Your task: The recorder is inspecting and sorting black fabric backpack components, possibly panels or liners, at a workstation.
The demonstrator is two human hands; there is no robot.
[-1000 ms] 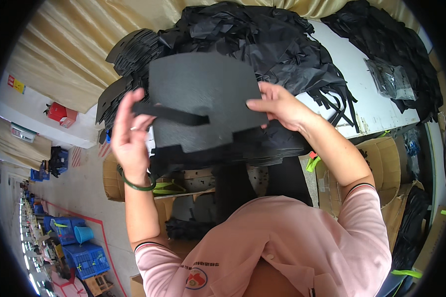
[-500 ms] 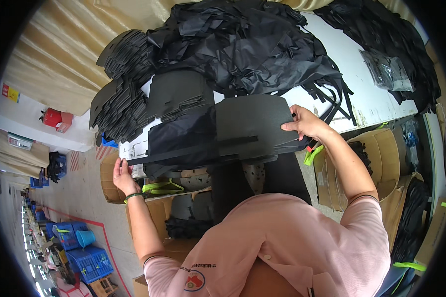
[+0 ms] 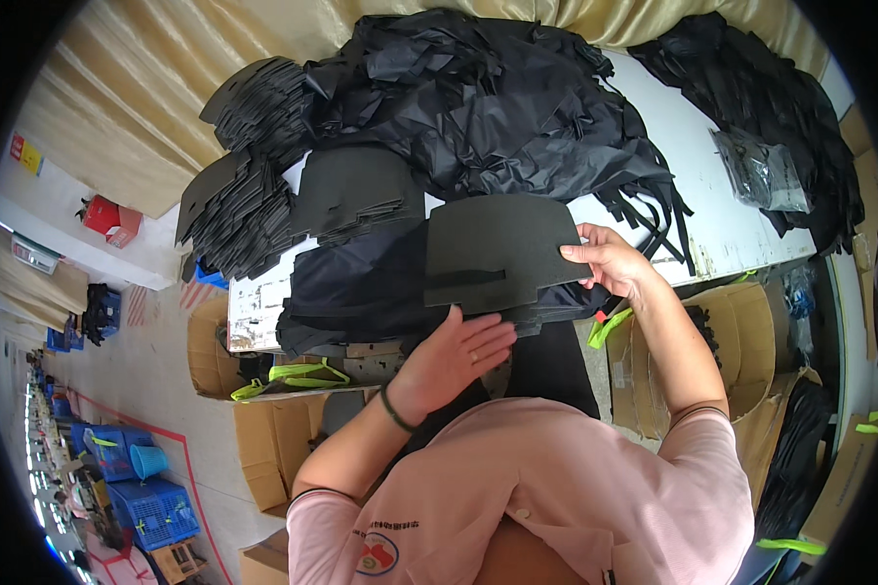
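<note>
A dark, stiff foam-like panel (image 3: 502, 239) with a slot near its lower edge lies at the table's front, over a stack of similar panels (image 3: 541, 317). My right hand (image 3: 605, 261) pinches its right edge, thumb on top and fingers beneath. Just below the panel's front edge, my left hand (image 3: 456, 353) is open with fingers stretched out, its thumb tip at the edge; nothing is in it. Left of the panel lies folded black fabric (image 3: 356, 283). Behind that fabric sits another pile of dark panels (image 3: 361, 190).
Heaped black fabric (image 3: 498, 97) with straps covers the back of the white table (image 3: 663, 127). Fanned panel stacks (image 3: 234, 214) stand at left. A clear plastic bag (image 3: 761, 171) lies at right. Cardboard boxes (image 3: 273, 448) flank me below the table edge.
My left hand has let go of the black strap at the left and moved right to the panel's front edge, opening. My right hand still holds the panel's right edge.
</note>
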